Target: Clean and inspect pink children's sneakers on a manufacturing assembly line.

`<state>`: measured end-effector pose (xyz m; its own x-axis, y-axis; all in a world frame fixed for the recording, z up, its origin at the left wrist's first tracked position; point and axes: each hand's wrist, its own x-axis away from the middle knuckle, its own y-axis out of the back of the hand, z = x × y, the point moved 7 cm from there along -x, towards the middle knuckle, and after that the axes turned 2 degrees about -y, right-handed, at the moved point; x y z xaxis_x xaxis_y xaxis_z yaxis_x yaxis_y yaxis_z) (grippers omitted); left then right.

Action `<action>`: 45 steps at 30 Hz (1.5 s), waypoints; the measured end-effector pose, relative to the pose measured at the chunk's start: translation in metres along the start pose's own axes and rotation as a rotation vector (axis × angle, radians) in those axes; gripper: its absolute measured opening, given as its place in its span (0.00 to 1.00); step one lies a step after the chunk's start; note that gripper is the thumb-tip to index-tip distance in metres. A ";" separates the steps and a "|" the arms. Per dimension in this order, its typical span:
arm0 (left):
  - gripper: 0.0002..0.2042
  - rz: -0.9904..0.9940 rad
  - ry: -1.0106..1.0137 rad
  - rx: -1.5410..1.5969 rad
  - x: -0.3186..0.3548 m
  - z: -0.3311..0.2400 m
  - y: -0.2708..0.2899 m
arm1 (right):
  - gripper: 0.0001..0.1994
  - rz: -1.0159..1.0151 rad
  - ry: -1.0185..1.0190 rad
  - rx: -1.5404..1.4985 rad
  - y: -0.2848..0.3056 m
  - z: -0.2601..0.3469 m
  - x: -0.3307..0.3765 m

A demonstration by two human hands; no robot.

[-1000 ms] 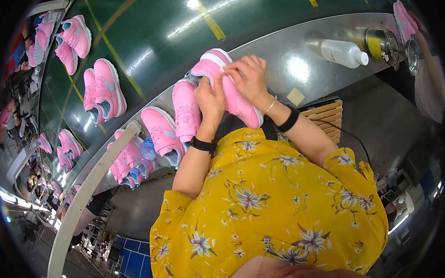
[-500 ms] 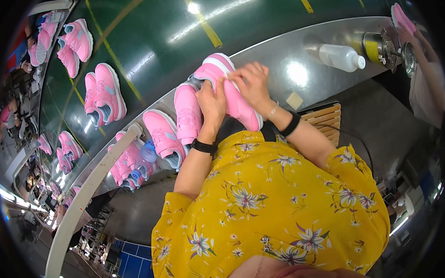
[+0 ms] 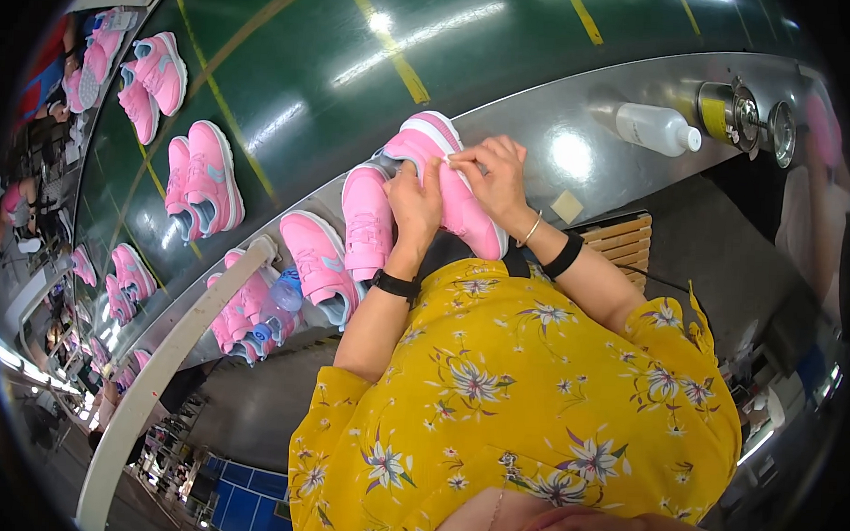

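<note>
I hold a pink sneaker (image 3: 464, 206) with a white sole above the grey metal ledge (image 3: 542, 129) of a green conveyor belt (image 3: 290, 102). My left hand (image 3: 416, 204) grips its near side, and my right hand (image 3: 494, 179) presses on its top edge. Both wrists wear black bands. Two more pink sneakers (image 3: 366, 221) (image 3: 317, 262) lie on the ledge just left of my hands.
Pairs of pink sneakers (image 3: 203, 178) ride the belt at the left. A white plastic bottle (image 3: 656, 129) and metal cans (image 3: 730, 109) stand on the ledge at the right. A wooden crate (image 3: 622, 240) sits below it. A white rail (image 3: 169, 369) crosses lower left.
The hands have kept hold of the pink sneaker and shifted it slightly; the sneakers on the belt have drifted a little.
</note>
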<state>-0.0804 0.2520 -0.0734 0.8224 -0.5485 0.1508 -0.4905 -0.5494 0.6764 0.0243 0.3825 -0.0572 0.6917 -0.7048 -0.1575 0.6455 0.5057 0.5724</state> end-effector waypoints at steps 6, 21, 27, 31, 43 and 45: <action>0.20 -0.013 -0.018 0.039 -0.003 -0.004 0.001 | 0.02 0.004 0.004 -0.037 -0.028 0.015 -0.060; 0.23 0.074 0.148 0.128 -0.007 -0.010 0.003 | 0.08 0.770 -0.353 -0.344 -0.119 -0.006 -0.120; 0.14 0.075 -0.220 0.041 0.000 -0.079 0.049 | 0.16 0.737 -0.685 -1.265 -0.015 -0.005 -0.134; 0.20 0.061 -0.646 -0.089 0.023 -0.110 0.058 | 0.12 0.767 -0.570 -1.623 0.048 0.013 -0.110; 0.17 0.481 0.152 0.452 0.067 -0.006 -0.009 | 0.12 0.506 -0.994 -1.494 0.028 -0.060 0.052; 0.16 0.536 0.102 0.347 0.071 0.005 -0.018 | 0.11 0.466 -0.998 -1.456 0.026 -0.048 0.054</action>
<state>-0.0142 0.2194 -0.0789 0.4524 -0.7501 0.4824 -0.8914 -0.3972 0.2184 0.0945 0.3813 -0.0899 0.7996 -0.1192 0.5886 0.5919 0.3224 -0.7388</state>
